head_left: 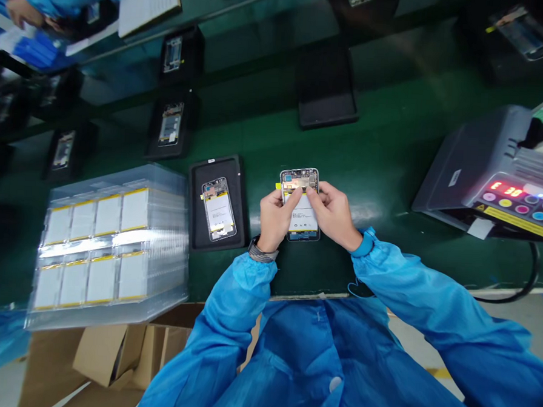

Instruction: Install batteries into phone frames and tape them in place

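Note:
An opened smartphone [305, 217] with a white battery lies between my two hands, over the green work surface. My left hand [276, 216] grips its left edge, the thumb pressed on the upper end of the battery. From the other side my right hand [337, 214] holds the right edge, its thumb on the same spot. A yellow tab sticks out at the phone's upper left. Just left of my hands, a second open phone [219, 210] with a battery rests in a black tray [213, 244]. The fingers beneath the phone are hidden.
Left stands a stack of clear plastic trays [167, 240] holding several batteries. A grey machine [469, 159] with a red display is at right. Another black tray [327, 112] lies ahead. More phones in trays stand farther off, near a co-worker's hand [24, 11]. Cardboard boxes [100, 352] sit below.

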`<move>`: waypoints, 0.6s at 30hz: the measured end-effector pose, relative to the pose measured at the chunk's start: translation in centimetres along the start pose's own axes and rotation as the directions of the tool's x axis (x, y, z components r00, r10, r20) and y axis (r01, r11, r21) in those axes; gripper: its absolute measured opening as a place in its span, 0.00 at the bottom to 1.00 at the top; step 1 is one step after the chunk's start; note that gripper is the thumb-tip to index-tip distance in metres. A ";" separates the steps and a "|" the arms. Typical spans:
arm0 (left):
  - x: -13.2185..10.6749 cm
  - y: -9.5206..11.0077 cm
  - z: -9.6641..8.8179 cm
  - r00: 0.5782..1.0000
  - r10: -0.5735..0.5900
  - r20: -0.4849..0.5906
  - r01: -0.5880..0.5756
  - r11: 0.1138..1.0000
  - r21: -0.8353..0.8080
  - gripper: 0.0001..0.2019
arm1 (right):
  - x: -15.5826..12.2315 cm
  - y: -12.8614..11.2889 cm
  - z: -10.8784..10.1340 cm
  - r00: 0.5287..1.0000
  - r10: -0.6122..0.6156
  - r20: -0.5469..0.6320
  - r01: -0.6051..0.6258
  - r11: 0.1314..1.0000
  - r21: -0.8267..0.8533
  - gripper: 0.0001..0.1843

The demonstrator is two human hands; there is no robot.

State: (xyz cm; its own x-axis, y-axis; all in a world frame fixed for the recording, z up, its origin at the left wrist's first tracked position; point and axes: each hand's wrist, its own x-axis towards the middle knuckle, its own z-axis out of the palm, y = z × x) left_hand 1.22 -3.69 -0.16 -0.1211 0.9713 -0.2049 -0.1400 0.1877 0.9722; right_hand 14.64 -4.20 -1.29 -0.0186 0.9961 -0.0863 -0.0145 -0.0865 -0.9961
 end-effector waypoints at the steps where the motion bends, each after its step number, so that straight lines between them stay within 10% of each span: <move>1: 0.0 0.1 -0.1 1.000 0.003 0.010 -0.003 1.000 -0.010 0.19 | -0.1 -0.1 -0.1 1.000 -0.018 0.013 0.018 1.000 0.006 0.22; 18: -0.2 0.3 -0.2 0.994 0.113 0.009 -0.113 0.991 0.065 0.20 | -0.3 -0.3 0.0 0.999 -0.034 0.032 0.031 0.996 0.087 0.21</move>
State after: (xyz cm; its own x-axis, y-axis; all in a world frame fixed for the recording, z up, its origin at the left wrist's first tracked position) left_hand 1.04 -3.86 0.16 -0.1270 0.9875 -0.0932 -0.0615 0.0859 0.9944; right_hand 14.61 -4.51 -0.99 -0.0502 0.9974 -0.0523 -0.1025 -0.0572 -0.9931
